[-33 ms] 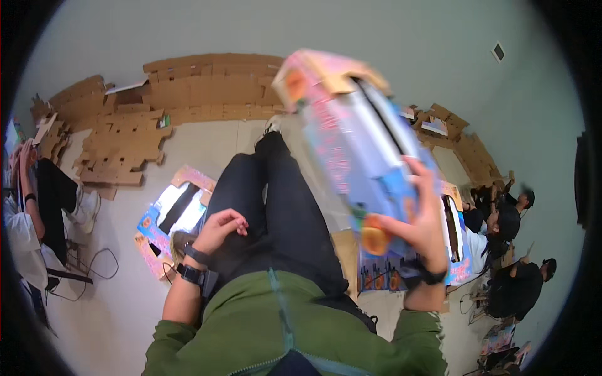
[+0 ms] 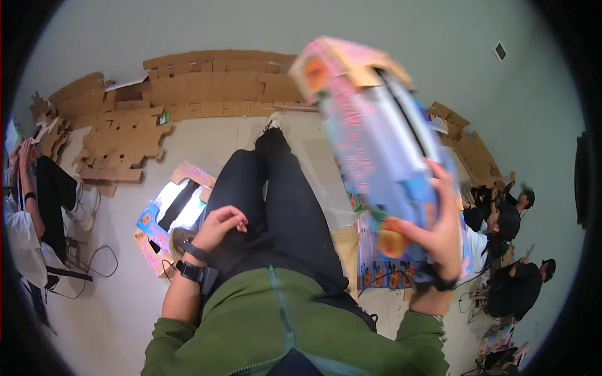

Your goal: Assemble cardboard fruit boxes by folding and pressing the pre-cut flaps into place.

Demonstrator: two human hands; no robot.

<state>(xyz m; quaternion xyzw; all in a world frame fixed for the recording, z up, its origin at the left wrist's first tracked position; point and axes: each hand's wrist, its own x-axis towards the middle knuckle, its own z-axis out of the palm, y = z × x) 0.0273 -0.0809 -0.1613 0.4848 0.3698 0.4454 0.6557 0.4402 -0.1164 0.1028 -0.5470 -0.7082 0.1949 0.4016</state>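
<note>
I have the right hand (image 2: 444, 235) spread around the box (image 2: 398, 150), its long axis slanting up-left, pink lettering (image 2: 356, 145) too blurred to read. The left hand (image 2: 219, 227) is empty, half curled.

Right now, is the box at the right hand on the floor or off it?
Off the floor: the right hand holds the patterned box up, and it looms larger than the similar box beside the legs.

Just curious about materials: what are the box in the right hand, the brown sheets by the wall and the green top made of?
Box: probably printed card, from its flat colourful panels; blur leaves any gloss uncertain. Brown sheets: likely plain matte cardboard, from their colour and notched edges. Green top: apparently soft matte fabric, from its creases.
</note>
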